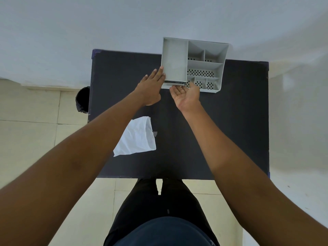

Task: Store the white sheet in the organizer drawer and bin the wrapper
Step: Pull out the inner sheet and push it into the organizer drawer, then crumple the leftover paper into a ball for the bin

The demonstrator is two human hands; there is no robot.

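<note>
One crumpled white sheet [135,136], dark table [230,121]

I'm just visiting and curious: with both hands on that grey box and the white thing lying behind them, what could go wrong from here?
The grey organizer overhangs the far edge of the black table, so a push from the left hand or right hand might tip it off.

The white wrapper lies loose right beside the left forearm; pulling the arm back could sweep it to the floor, missing the black bin beside the table.
</note>
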